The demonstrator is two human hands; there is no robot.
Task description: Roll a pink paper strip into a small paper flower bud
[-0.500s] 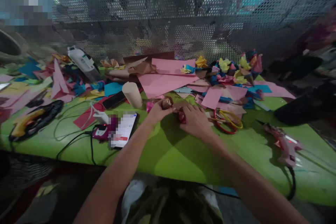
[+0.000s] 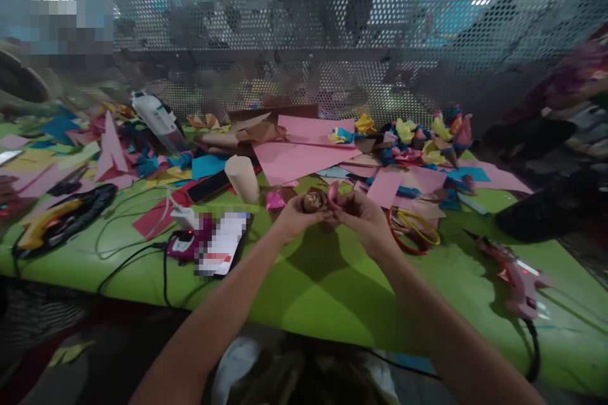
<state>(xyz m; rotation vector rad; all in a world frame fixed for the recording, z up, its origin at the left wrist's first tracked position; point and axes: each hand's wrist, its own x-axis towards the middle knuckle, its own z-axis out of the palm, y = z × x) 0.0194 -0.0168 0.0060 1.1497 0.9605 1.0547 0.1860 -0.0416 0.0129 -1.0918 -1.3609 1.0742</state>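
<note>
My left hand point(image 2: 295, 218) grips a small brown paper cone point(image 2: 313, 200), its open mouth turned toward me. My right hand point(image 2: 365, 218) is closed around a small pink paper piece point(image 2: 333, 190) and holds it right beside the cone. Both hands are raised a little above the green table point(image 2: 304, 291), in front of a big pink paper sheet point(image 2: 297, 158).
Red and yellow scissors point(image 2: 414, 231) lie just right of my hands. A pink glue gun point(image 2: 515, 273) with its cord is at the right, a yellow one point(image 2: 52, 220) at the left. A phone point(image 2: 223, 242), a beige paper roll point(image 2: 242, 178) and heaps of coloured paper fill the back.
Both hands have lifted off the table. The brown cone is now up in my left hand and the pink piece in my right, brought together.
</note>
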